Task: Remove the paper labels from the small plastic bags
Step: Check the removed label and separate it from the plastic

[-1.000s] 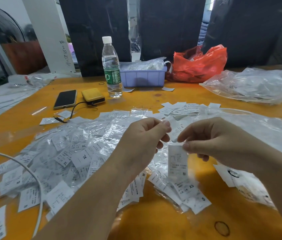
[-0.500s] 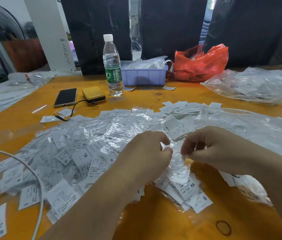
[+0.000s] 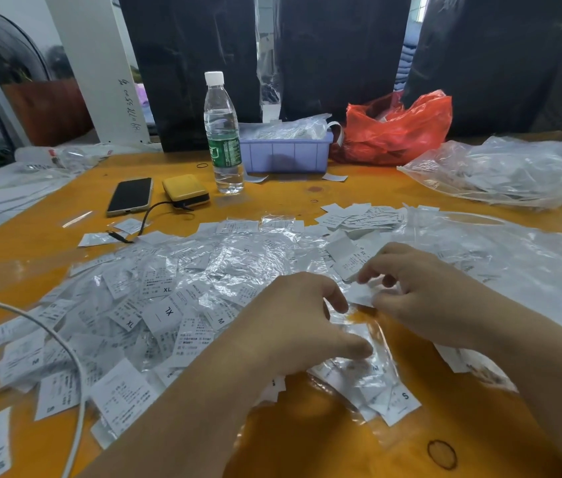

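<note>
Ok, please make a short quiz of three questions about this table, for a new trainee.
1. True or false: the water bottle stands upright with its cap on.
2. What does the right hand pinch: (a) a paper label, (b) the phone, (c) a rubber band?
3. Fill in: behind the purple tray, to its right, lies a ___ plastic bag.

Key: 1 true; 2 a; 3 red.

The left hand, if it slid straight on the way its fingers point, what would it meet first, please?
Probably the right hand: the left hand points rightward over a small plastic bag, and the paper label sits just between them. Depth is hard to judge.
</note>
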A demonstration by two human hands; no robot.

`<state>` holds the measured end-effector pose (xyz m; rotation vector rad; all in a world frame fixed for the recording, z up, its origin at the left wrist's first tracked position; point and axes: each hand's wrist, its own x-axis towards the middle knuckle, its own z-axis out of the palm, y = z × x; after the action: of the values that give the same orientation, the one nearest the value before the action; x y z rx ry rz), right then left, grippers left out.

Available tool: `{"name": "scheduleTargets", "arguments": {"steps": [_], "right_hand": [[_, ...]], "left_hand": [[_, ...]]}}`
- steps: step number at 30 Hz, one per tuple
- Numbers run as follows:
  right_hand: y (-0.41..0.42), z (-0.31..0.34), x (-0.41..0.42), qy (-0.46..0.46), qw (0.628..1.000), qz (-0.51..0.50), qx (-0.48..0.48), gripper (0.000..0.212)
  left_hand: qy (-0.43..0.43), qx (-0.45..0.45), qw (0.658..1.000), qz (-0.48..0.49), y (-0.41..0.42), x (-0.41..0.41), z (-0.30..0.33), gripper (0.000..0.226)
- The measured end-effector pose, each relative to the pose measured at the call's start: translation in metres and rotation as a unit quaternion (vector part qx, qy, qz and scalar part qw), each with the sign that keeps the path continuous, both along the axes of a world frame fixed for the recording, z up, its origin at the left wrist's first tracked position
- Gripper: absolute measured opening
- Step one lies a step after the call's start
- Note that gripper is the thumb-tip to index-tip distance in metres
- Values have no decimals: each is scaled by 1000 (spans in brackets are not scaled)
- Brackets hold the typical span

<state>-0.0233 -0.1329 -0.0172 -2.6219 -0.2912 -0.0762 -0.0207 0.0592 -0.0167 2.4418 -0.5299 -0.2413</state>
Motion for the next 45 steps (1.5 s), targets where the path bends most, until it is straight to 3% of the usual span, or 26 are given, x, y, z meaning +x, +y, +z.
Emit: {"name": "scheduleTargets", "arguments": {"steps": [5,8,19,24,29,37,45], "right_hand": [[6,-8,8,4,995,-54,-83,43],[10,-11,10,-10,990,-59,-128,32],[14,-10,5,-119,989,-54,-70,11],[15,-14,9,-39,987,-57,-142,46],[15,-11,8,-92,991,-43,-90,17],[16,-6,4,-145,988,-49,-25,8],[16,-3,0,-193,980,-12,48,34]], "left_hand": [[-25,-25,999,21,-1,1,-1,40],[-33,-29,999,30,-1,1,-2,33],[-47,-43,997,52,-1,3,-4,16],[-45,-46,997,52,-2,4,-4,18],[-56,-44,996,50,-3,3,-5,16],[-61,-50,995,56,-2,2,-3,16],[-25,-81,995,52,-3,2,-3,23]]}}
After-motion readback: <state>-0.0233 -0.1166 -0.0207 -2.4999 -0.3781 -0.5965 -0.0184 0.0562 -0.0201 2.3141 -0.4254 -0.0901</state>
